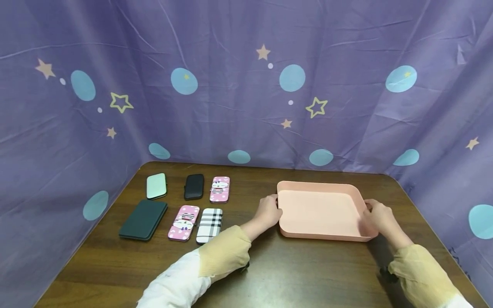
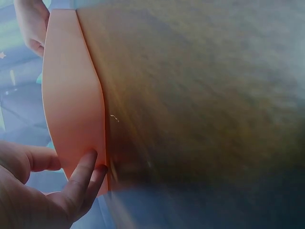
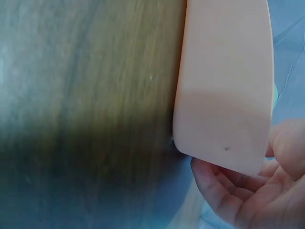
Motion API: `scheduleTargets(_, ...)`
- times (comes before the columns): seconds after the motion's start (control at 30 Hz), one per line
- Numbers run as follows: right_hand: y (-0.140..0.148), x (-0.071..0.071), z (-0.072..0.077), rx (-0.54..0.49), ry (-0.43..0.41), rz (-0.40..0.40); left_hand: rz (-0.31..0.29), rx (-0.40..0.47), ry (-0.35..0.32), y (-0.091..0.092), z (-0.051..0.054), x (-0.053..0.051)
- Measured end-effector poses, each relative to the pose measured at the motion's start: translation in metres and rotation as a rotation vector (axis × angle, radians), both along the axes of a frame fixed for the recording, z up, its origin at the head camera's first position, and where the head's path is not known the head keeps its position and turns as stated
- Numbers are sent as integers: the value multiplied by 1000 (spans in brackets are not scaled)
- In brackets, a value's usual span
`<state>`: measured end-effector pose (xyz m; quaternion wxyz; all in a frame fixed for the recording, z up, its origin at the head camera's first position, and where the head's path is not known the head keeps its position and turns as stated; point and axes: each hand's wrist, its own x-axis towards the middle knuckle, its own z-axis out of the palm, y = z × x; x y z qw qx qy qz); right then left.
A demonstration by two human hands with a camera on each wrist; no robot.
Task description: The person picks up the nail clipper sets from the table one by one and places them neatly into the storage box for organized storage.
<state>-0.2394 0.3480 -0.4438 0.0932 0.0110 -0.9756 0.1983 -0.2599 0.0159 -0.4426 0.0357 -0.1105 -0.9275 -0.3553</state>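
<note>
A shallow pink tray (image 1: 319, 214) lies on the right half of the wooden table, held at both short ends. My left hand (image 1: 268, 211) grips its left wall, and in the left wrist view the fingers (image 2: 81, 179) press the outer face of the pink wall. At the opposite end my right hand (image 1: 379, 217) grips the right wall. The right wrist view shows its curled fingers (image 3: 224, 188) against the outside of the tray, near a rounded corner. Nothing lies inside the tray.
Left of the tray lie several flat cases: mint green (image 1: 156, 186), black (image 1: 194, 186), pink cartoon (image 1: 220, 189), another pink cartoon (image 1: 184, 223), black-and-white plaid (image 1: 209, 225) and larger dark green (image 1: 144, 219). A purple patterned curtain (image 1: 239, 115) surrounds the table's back and sides.
</note>
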Motion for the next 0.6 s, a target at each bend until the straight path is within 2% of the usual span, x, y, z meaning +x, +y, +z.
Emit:
scheduleTargets(0.37,-18,8,5,-18,-52,48,-16,31,35,-24,1,11)
scheduleTargets(0.4,-20,9,5,-20,-54,50,-26,36,63,-27,-15,3)
scheduleTargets(0.6,-29,13,6,-25,-44,71,-18,29,61,-36,-15,7)
